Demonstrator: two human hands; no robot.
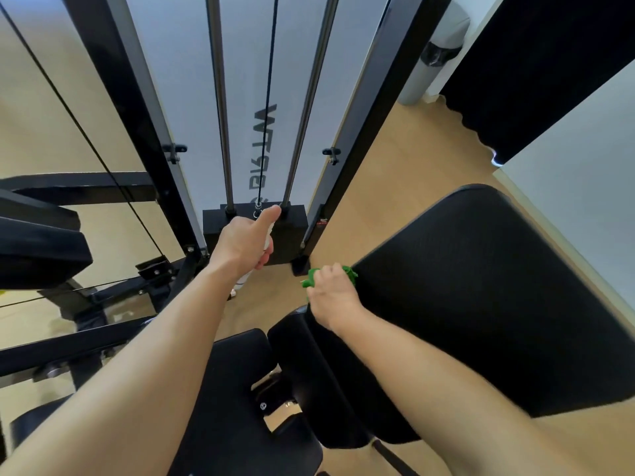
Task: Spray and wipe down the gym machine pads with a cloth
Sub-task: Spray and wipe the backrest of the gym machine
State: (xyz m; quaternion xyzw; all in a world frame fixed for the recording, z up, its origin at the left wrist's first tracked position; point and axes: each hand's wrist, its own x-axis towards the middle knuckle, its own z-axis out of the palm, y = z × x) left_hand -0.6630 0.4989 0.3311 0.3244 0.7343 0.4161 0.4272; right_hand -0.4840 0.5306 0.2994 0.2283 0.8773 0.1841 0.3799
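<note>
The right hand [331, 293] clenches a crumpled bright green cloth [347, 271], with the fingers curled round it and the knuckles facing the camera. The cloth protrudes from both sides of the fist and lies against the upper left corner of the large black padded backrest [481, 286], so hand, cloth and pad meet at that corner. The backrest is a broad, slab-shaped cushion with rounded corners and a matte, finely grained covering. It tilts away to the right. Below it lies the black padded seat cushion [237, 389], smoother and slightly glossy, mounted on a black metal bracket. The left hand [242, 240] grasps a slim white plastic spray bottle [244, 278]. The fingers wrap round the bottle's upper part and the thumb extends straight forward. The bottle's lower body projects beneath the palm, well apart from the cloth and to the left of it. Behind the left hand stands the black rectangular weight stack [292, 231], fitted with two polished steel guide rods [220, 97] and a thin black cable [269, 97] running between them. Black painted steel frame uprights [113, 80] flank a pale grey translucent shield panel [185, 80]. The floor [395, 159] is light wood-toned.
</note>
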